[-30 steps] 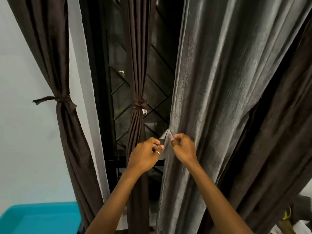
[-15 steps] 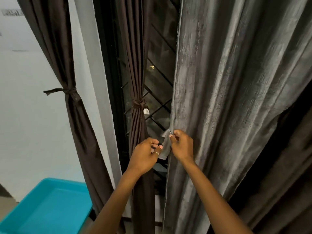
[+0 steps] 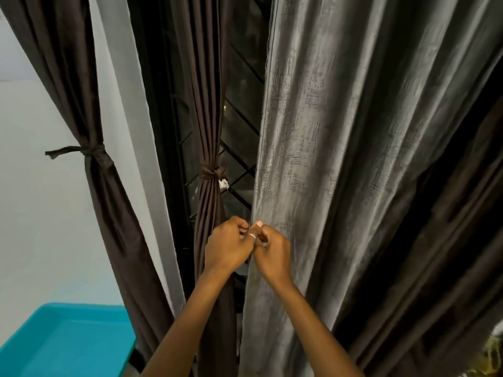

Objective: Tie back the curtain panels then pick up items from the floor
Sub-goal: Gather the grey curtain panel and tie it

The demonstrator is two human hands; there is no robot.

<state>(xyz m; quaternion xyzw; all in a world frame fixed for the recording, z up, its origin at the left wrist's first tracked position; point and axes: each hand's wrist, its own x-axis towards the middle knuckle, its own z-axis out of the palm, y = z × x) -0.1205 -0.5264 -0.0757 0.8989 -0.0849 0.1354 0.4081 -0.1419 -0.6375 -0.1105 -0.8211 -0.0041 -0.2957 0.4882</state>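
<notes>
Entry, as I read it: grey curtain, untied, hanging right of two tied brown curtains. Left hand and right hand, apart a moment ago, now touch, both pinching its edge. Gathering begins, I judge.

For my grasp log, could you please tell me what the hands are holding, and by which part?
Both the left hand and the right hand pinch the grey curtain panel at its left edge.

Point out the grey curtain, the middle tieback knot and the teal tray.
grey curtain (image 3: pixel 340 159), head view, mid front folds
tieback knot (image 3: pixel 213 171), head view, knot centre
teal tray (image 3: pixel 68 341), head view, bare inside
</notes>
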